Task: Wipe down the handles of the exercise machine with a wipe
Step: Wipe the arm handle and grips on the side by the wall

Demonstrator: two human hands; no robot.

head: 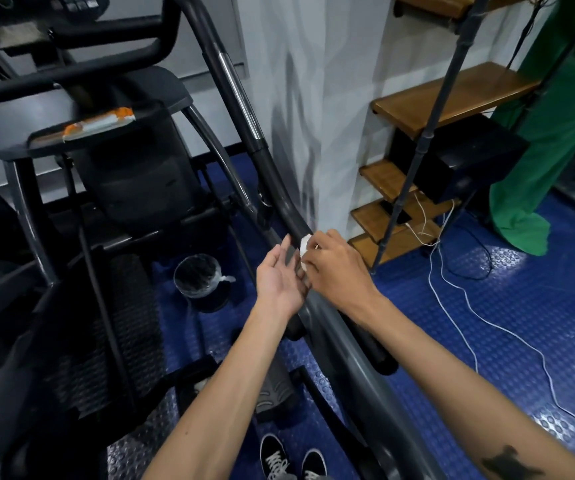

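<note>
Floor [507, 341]: blue studded rubber, with white cables [466, 299] trailing across it at 3 o'clock. A white wall column [299, 98] stands at 12 o'clock; wooden steps [452, 95] and a green cloth [552, 147] lie toward 2 o'clock. The dark exercise machine [106, 174] fills the left half. A bin [200, 282] lined with clear plastic sits on the floor at 9 o'clock of the hands; contents cannot be told. The right hand [336, 268] pinches a white wipe [305, 244] in its fingers against the handle [289, 216]. The left hand [279, 275] is beside it, palm up, fingers loosely spread.
</note>
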